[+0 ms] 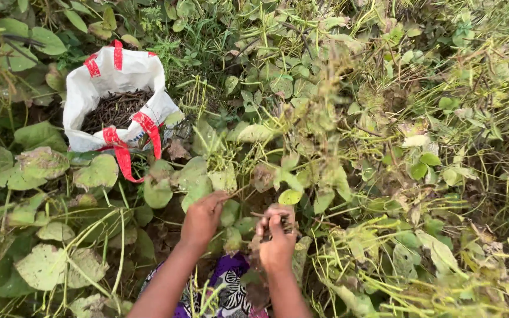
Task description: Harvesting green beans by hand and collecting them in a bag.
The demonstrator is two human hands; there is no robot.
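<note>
the right hand (277, 238) is curled shut around a small bundle of dark dried pods (279, 222), which poke out past the fingers toward the left, their long axis lying roughly across the frame. the left hand (202, 217) reaches forward into the leaves just beside it, fingers bent down among the stems; whether it pinches anything, i cannot tell. the white sack (113, 70) with red handles sits open up and to the left, well apart, already holding dark pods; the left hand is the nearer one to it. green bean plants (349, 147) sprawl everywhere.
</note>
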